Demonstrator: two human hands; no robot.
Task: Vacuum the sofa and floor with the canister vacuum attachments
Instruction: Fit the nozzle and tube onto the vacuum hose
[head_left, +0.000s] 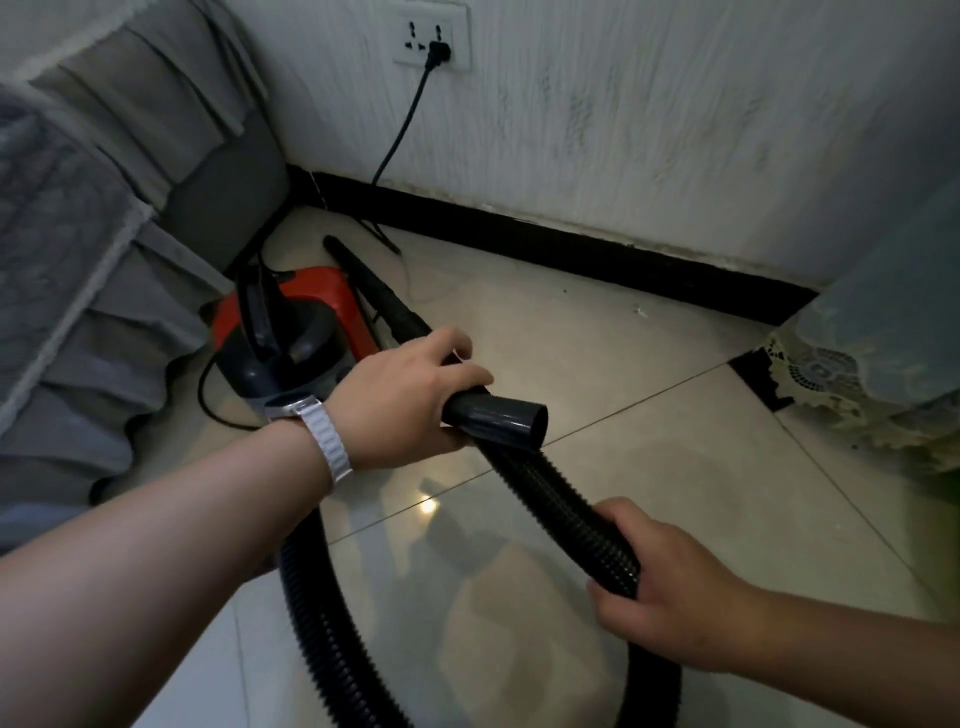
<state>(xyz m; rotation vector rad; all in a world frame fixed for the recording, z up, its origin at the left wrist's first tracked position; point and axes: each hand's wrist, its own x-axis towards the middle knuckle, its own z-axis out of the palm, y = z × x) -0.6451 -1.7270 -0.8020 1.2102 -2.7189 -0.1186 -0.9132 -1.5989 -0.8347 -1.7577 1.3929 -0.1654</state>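
Black crevice nozzle (395, 306) is gripped in the left hand (410, 400), ribbed hose (550, 493) is clutched by the right hand (660, 587), red canister (317, 291) is parked far left

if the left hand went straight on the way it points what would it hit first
Probably the black baseboard below the wall; only open floor tile lies between, though depth is unclear.

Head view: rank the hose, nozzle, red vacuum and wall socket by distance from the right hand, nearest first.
1. Hose, gripped in the right hand.
2. Nozzle, just ahead, held by the left hand.
3. Red vacuum, farther left beside the sofa.
4. Wall socket, up on the far wall.
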